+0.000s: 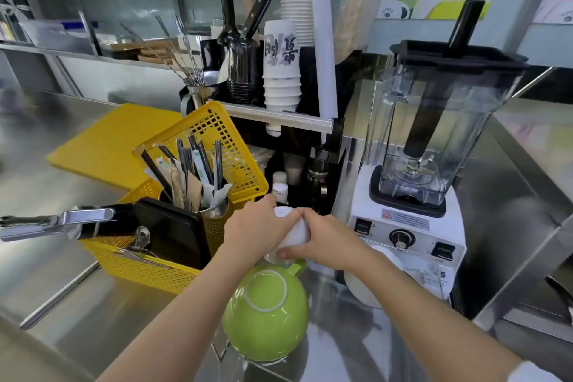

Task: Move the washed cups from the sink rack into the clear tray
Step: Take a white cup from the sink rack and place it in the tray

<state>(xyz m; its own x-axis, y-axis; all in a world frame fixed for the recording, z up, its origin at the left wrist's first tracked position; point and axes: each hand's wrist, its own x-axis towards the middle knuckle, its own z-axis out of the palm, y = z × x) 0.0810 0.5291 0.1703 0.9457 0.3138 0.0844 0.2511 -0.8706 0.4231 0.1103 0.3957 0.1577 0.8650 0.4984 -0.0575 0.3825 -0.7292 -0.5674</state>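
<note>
A white cup [291, 228] is held upside down between both hands, just above the wire rack [223, 350]. My left hand [254, 226] grips its left side near the base. My right hand [322, 239] wraps its right side and rim. Below them a green cup [266, 316] sits upside down on the rack, its handle pointing away. Another white cup [366, 288] lies partly hidden under my right forearm. No clear tray can be made out in this view.
A yellow basket [173, 273] with a metal utensil holder and a black tray stands to the left. A blender [434, 139] on a white base stands to the right. Stacked paper cups [280, 71] and a black shelf rise behind.
</note>
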